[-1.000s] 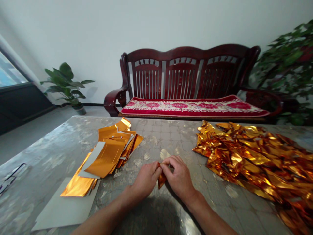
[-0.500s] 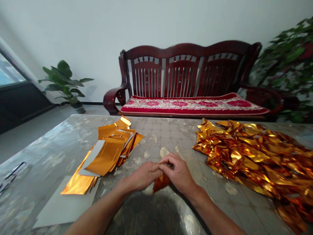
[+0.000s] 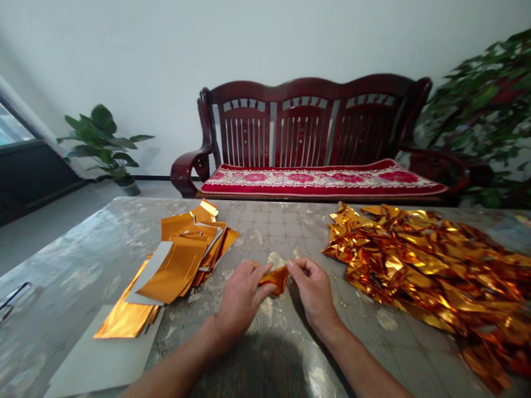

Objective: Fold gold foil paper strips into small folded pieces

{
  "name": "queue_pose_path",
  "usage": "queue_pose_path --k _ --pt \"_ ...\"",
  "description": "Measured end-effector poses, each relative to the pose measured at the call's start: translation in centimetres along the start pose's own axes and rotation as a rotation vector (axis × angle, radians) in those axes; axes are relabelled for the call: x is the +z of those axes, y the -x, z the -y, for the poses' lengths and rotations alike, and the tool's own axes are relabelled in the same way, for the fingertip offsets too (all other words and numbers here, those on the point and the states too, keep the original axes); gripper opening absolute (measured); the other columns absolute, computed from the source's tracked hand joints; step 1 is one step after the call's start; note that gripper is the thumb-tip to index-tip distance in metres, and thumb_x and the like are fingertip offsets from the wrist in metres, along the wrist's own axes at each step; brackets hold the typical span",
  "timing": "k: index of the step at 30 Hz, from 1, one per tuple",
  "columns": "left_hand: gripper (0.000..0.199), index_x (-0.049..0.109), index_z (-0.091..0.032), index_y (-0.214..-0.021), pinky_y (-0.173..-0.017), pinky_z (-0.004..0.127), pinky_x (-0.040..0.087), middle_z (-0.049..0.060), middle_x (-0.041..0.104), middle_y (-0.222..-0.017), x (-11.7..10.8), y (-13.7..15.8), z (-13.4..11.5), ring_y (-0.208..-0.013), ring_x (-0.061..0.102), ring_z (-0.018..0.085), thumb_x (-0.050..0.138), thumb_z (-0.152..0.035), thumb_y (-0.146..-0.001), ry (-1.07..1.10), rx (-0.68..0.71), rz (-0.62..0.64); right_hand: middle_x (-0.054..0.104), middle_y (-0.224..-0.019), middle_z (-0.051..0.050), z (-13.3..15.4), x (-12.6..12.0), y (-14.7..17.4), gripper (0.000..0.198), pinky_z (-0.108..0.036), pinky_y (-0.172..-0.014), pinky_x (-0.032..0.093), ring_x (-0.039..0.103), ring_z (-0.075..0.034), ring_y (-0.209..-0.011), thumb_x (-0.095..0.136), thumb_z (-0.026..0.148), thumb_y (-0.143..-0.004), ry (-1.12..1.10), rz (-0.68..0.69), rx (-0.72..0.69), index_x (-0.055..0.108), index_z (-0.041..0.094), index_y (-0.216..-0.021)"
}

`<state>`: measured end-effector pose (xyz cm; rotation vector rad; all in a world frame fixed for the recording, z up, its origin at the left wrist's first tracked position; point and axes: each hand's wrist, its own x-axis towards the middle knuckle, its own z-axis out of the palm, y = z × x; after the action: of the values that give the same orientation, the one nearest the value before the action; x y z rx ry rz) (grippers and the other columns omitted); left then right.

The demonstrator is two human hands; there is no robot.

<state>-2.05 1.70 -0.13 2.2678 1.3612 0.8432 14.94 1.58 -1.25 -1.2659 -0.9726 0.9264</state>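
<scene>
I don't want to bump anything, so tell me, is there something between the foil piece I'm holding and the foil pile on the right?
Only your right hand, at the right end of the foil piece. Past it, nothing visible stands before the pile.

In front of me the glossy grey, flower-patterned table (image 3: 286, 224) carries, on my left, a loose stack of gold sheets (image 3: 176, 268) overlapping a pale grey sheet (image 3: 105, 359), a thin dark-edged object (image 3: 15, 294) farther left, and, on my right, a broad heap of crumpled-looking gold foil pieces (image 3: 415, 265).
</scene>
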Motion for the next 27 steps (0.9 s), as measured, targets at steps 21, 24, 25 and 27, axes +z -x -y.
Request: queue_pose_path --k 21,24,25,27 --pt "0.043 0.065 -0.020 -0.075 -0.068 0.025 0.035 0.001 0.060 -0.077 -1.3 -0.5 0.6 -0.075 0.056 0.016 0.038 -0.039 -0.101 -0.292 0.128 0.123 0.070 -0.096 -0.003 0.7 -1.5 -1.0 0.016 -0.035 -0.085 0.046 0.060 -0.019 -0.092 0.063 0.024 -0.089 0.510 0.327 -0.686 0.074 0.027 -0.100" --pt "0.045 0.064 -0.019 -0.073 -0.067 0.026 0.033 0.002 0.060 -0.076 -1.3 -0.5 0.7 -0.075 0.055 0.016 0.037 -0.041 -0.101 -0.330 0.154 0.141 0.069 -0.086 -0.002 1.1 -1.7 -1.1 0.010 -0.033 -0.079 0.045 0.058 -0.018 -0.084 0.065 0.026 -0.089 0.612 0.411 -0.746 0.074 0.027 -0.093" --pt "0.046 0.064 -0.019 -0.072 -0.066 0.026 0.033 0.002 0.060 -0.076 -1.3 -0.5 0.8 -0.075 0.055 0.016 0.036 -0.042 -0.101 -0.339 0.157 0.145 0.068 -0.081 -0.001 1.1 -1.7 -1.1 0.009 -0.033 -0.077 0.045 0.057 -0.018 -0.082 0.065 0.027 -0.090 0.632 0.438 -0.744 0.074 0.026 -0.090" --pt "0.046 0.063 -0.019 -0.073 -0.066 0.026 0.033 0.002 0.060 -0.076 -1.2 -0.6 1.0 -0.075 0.055 0.015 0.036 -0.043 -0.101 -0.348 0.165 0.155 0.065 -0.076 -0.001 1.0 -1.7 -1.0 0.012 -0.031 -0.073 0.044 0.056 -0.017 -0.079 0.063 0.027 -0.091 0.668 0.476 -0.730 0.072 0.024 -0.085"
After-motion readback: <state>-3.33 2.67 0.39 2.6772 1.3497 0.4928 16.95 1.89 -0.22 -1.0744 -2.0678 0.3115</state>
